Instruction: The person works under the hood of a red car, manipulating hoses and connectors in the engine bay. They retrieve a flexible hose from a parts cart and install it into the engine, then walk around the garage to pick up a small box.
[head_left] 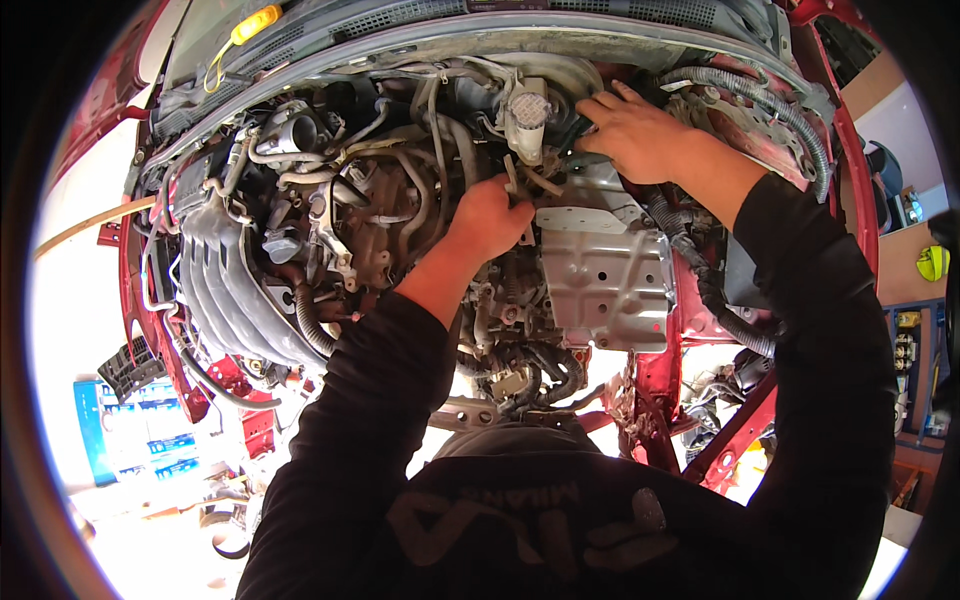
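Observation:
My left hand (pixel 490 216) is closed in a fist over the middle of the engine bay. A narrow, light-coloured piece (pixel 512 176) sticks up out of it, and whether this is a hose end or a tool handle I cannot make out. Just beyond stands a whitish fluid reservoir (pixel 527 122) with a pale, ribbed cap. My right hand (pixel 636 134) reaches in to the right of the reservoir, fingers apart beside dark parts; its fingertips are partly in shadow. Below it lies a grey metal tray (pixel 604 278) with holes.
At the left sits the engine with a ribbed grey intake manifold (pixel 238 285). Corrugated black conduit (pixel 706 285) runs down the right side. Red body rails (pixel 659 395) frame the bay. A yellow-handled tool (pixel 256 24) rests at the upper left. Shelving (pixel 915 375) stands far right.

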